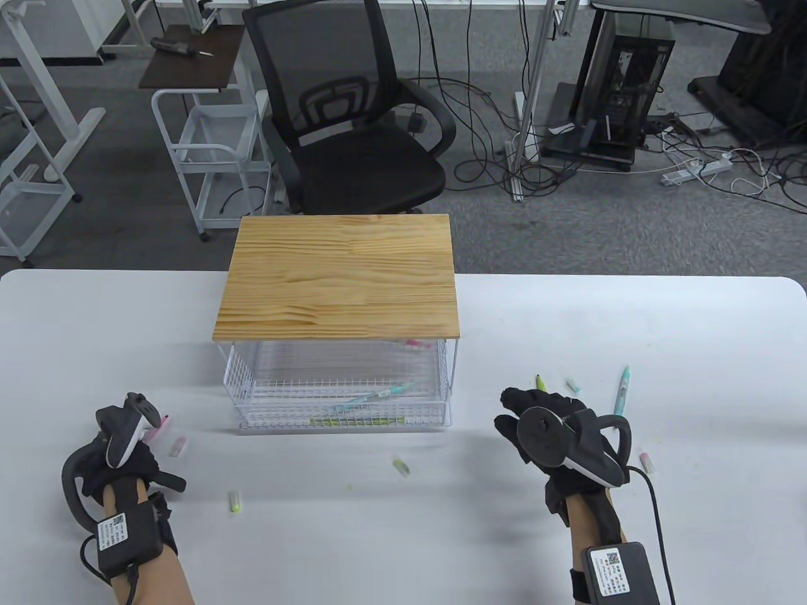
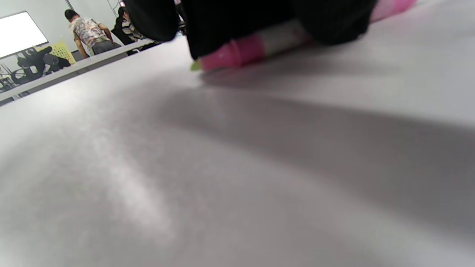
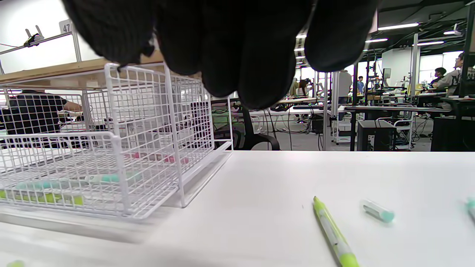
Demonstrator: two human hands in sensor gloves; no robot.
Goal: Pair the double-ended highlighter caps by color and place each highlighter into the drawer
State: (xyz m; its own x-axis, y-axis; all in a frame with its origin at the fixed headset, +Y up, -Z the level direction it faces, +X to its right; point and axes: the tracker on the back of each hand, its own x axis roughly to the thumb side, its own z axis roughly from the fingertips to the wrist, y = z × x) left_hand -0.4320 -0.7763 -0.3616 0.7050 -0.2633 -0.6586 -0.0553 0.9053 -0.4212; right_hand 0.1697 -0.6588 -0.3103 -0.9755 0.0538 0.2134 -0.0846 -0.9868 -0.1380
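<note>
Left wrist view: pink-and-white highlighter under gloved fingers.

Only "47" can be read, on a small white sign on a post behind the wire drawer.

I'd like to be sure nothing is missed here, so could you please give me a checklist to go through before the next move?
1. Drawer pulled out of the wire rack: ok.
2. Left hand on the pink highlighter: ok, fingers lie over it on the table.
3. Firm grip on it: cannot tell.
4. Right hand free: ok, it holds nothing.
5. Loose pink cap within reach of the left hand: ok.
6. Green highlighter capped: not ok, its far tip is bare.
</note>
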